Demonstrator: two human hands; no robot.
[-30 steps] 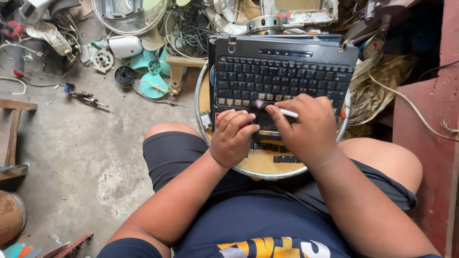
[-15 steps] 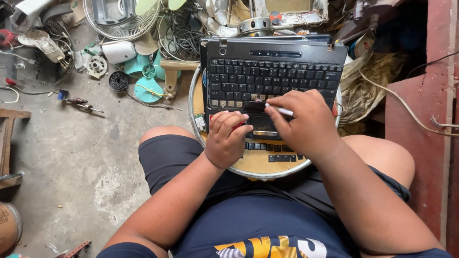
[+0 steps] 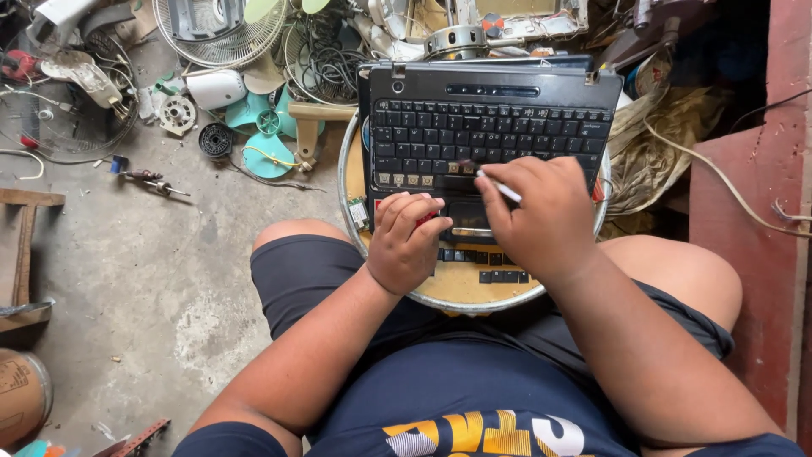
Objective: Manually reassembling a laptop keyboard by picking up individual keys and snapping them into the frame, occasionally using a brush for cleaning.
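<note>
A black laptop base with its keyboard lies on a round wooden stool top between my knees. My right hand grips a thin white tool, its tip down at the bottom key row, where several keys are gone. My left hand rests curled on the laptop's lower left corner, fingers closed over a small red thing. Loose black key strips lie on the stool near my wrists.
Fan grilles, teal fan blades, wires and a screwdriver litter the concrete floor at the upper left. A red wall stands at the right. A wooden stool sits at the left edge.
My view has shifted slightly. My right hand with the white tool has stayed over the lower key row; my left hand has kept its place on the laptop's corner.
</note>
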